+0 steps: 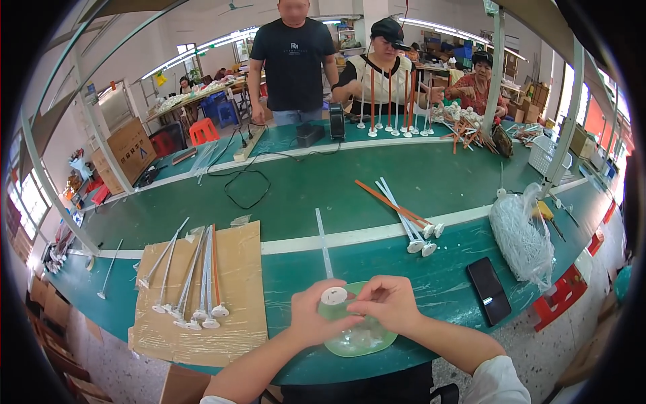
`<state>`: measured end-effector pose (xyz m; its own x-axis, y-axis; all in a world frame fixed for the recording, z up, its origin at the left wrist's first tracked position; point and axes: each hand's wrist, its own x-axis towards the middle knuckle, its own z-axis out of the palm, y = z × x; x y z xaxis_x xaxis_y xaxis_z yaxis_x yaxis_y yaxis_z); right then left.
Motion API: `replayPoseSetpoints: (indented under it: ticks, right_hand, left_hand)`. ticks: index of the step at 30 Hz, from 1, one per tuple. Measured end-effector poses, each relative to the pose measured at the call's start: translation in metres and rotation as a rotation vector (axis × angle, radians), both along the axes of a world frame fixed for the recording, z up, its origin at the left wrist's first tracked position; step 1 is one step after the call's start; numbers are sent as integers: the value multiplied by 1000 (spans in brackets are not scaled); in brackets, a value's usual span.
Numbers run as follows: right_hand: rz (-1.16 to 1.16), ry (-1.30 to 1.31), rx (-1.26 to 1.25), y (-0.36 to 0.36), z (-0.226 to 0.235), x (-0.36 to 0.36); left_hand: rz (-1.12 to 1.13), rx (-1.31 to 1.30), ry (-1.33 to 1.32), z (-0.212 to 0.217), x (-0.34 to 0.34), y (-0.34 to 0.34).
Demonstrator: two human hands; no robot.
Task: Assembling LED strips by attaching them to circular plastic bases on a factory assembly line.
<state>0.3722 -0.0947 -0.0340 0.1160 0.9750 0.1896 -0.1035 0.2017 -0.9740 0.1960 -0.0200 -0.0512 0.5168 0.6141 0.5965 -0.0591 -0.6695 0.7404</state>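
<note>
My left hand (311, 311) is wrapped round the lower end of a long white strip (323, 242) with a round white base (334, 295), its flat face turned up toward me. The strip points away across the table edge. Beside the base, my right hand (385, 304) is closed in a pinch; whatever its fingertips hold is too small to make out. Below both hands sits a light green tray (356, 349) with small clear pieces in it, partly covered by my hands.
On the left, cardboard (235, 330) carries several strips with round bases. More strips (410, 222) lie ahead on the right, near a black phone (488, 291) and a clear plastic bag (521, 236). A black cable (249, 182) curls farther back. Several people are across the table.
</note>
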Motion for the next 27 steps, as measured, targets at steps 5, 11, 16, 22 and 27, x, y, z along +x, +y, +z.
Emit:
replayPoseSetpoints:
  ticks: [5, 11, 16, 22, 27]
  right_hand:
    - [5, -96, 67, 2, -1, 6]
    - [70, 25, 11, 9, -8, 10]
    - [141, 135, -102, 11, 2, 11]
    - [237, 88, -72, 7, 7, 16]
    - [295, 65, -119, 11, 9, 17]
  left_hand:
    - [-24, -46, -14, 0, -1, 0]
    - [17, -66, -1, 2, -4, 3]
    - [25, -83, -46, 1, -3, 8]
    - [-22, -165, -65, 4, -5, 9]
    - [-70, -276, -42, -1, -8, 10]
